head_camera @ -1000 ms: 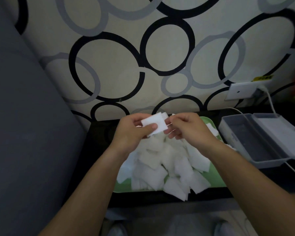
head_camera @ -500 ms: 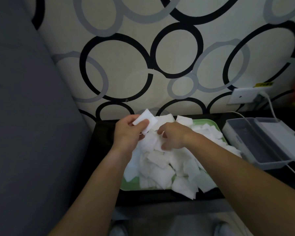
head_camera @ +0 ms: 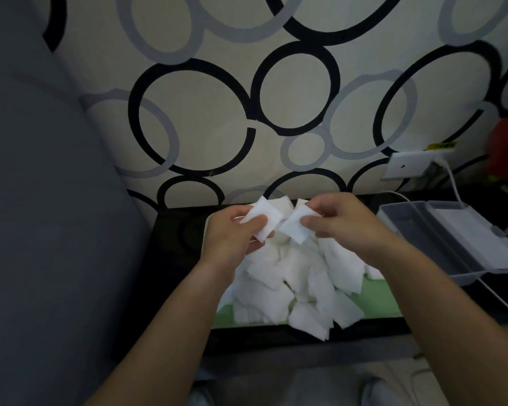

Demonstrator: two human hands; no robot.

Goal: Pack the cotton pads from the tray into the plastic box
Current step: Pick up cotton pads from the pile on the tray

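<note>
A heap of white square cotton pads (head_camera: 291, 276) fills the green tray (head_camera: 376, 300) on a black table. My left hand (head_camera: 232, 238) is above the tray's far left part, shut on a small stack of cotton pads (head_camera: 263, 219). My right hand (head_camera: 343, 224) is just to its right, pinching one cotton pad (head_camera: 296, 227) beside that stack. The grey plastic box (head_camera: 417, 230) lies open to the right of the tray, its lid (head_camera: 481, 238) folded out flat; I see no pads inside it.
A grey padded surface (head_camera: 47, 230) rises on the left. The ring-patterned wall (head_camera: 276, 98) stands right behind the table. A wall socket (head_camera: 408, 165) with a white cable (head_camera: 452, 183) sits above the box, and a red object (head_camera: 505, 145) is at far right.
My right hand went down into the heap, took one pad and has risen back beside my left hand, which kept hold of its stack.
</note>
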